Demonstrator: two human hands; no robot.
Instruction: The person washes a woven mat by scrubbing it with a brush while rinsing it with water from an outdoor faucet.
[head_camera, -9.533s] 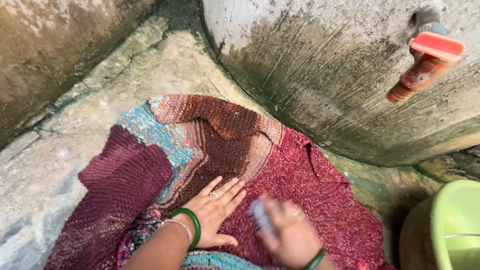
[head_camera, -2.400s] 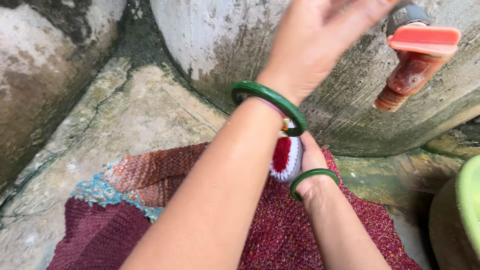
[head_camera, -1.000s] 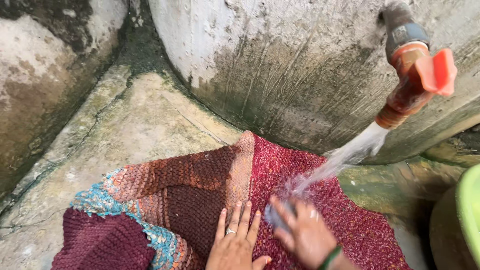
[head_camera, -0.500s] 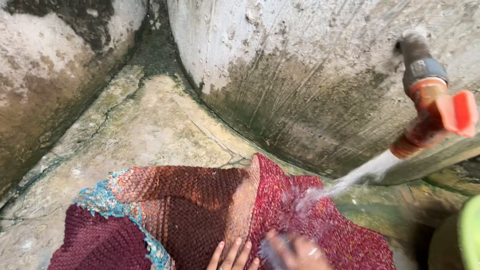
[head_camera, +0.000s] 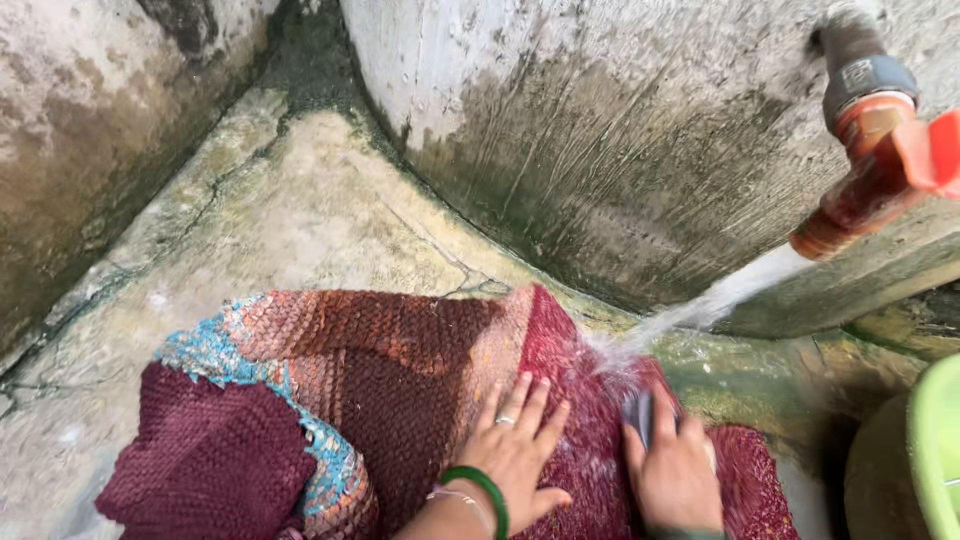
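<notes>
Knitted maroon cloth (head_camera: 420, 400) flat under left hand (head_camera: 515, 455), brush (head_camera: 640, 415) in right grip (head_camera: 675, 470).

I see my left hand (head_camera: 515, 450) flat on the knitted cloth (head_camera: 400, 390), my right hand (head_camera: 672, 470) gripping a brush (head_camera: 640, 415) under tap (head_camera: 880, 150) water.

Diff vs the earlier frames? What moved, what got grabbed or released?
The tap was dry at first; the left hand reached up to it, and now its handle is turned and water pours onto the knitted cloth. That hand is back flat on the cloth. The right hand keeps its grip on the brush, now scrubbing under the stream. The cloth remains spread on the concrete floor, green bucket at right.
</notes>
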